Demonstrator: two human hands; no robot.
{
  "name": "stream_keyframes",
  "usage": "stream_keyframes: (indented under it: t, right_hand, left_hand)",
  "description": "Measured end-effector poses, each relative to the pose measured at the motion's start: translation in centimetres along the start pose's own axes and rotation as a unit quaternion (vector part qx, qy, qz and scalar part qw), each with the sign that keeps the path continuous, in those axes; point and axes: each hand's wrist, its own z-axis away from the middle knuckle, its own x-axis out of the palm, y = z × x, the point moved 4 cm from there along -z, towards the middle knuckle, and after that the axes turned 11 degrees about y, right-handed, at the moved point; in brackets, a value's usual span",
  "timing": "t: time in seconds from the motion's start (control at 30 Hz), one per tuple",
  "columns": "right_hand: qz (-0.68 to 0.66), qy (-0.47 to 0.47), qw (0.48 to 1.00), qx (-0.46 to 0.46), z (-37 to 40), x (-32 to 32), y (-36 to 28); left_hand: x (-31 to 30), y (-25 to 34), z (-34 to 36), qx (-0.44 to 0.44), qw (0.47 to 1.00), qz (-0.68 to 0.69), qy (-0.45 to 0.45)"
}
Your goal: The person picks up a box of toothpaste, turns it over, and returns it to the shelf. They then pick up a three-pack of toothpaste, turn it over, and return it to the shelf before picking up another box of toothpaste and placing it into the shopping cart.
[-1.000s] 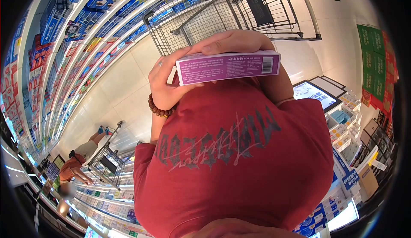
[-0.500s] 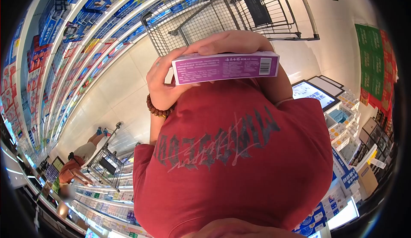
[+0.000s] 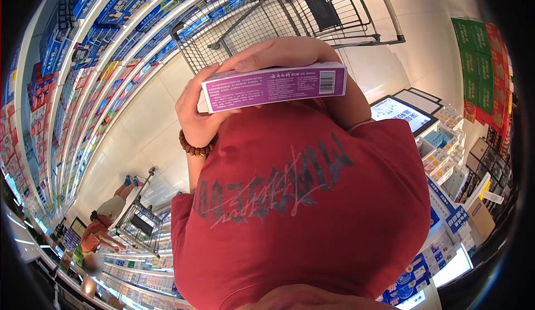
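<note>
A long purple-and-white toothpaste box point(image 3: 267, 90) is held in front of my chest. Its printed side faces me, with a barcode near the right end. My left hand point(image 3: 195, 106), with a beaded bracelet at the wrist, is closed around the box's left end. My right hand point(image 3: 273, 53) reaches across from the right and lies bent along the box's far upper edge, closed on it. Its fingers point left and meet the left hand's fingers. The box hides part of both hands.
A wire shopping cart point(image 3: 251, 25) stands just beyond my hands. Shelves of boxed goods point(image 3: 111, 42) curve along the left. At lower left, a person point(image 3: 100, 226) is by another cart point(image 3: 139, 221). On the right are a lit display screen point(image 3: 402, 115) and stacked green cartons point(image 3: 473, 64).
The whole view has shifted slightly, so the box, hands and cart appear a little farther left. Both hands keep the same hold on the toothpaste box.
</note>
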Motion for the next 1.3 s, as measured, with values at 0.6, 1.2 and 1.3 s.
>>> stream_keyframes:
  t: [0.6, 1.2, 1.3]
  right_hand:
    - [0.004, 0.002, 1.000, -0.030, 0.13, -0.31, -0.98]
    - [-0.001, 0.024, 1.000, -0.009, -0.05, -0.25, -0.28]
    - [0.001, 0.023, 1.000, -0.009, -0.11, -0.24, -0.29]
  left_hand:
    - [0.12, 0.36, -0.46, 0.014, 1.000, 0.019, -0.005]
    - [-0.04, 0.24, -0.31, 0.004, 0.999, 0.032, -0.007]
    - [-0.09, 0.21, -0.25, -0.001, 0.999, 0.036, -0.006]
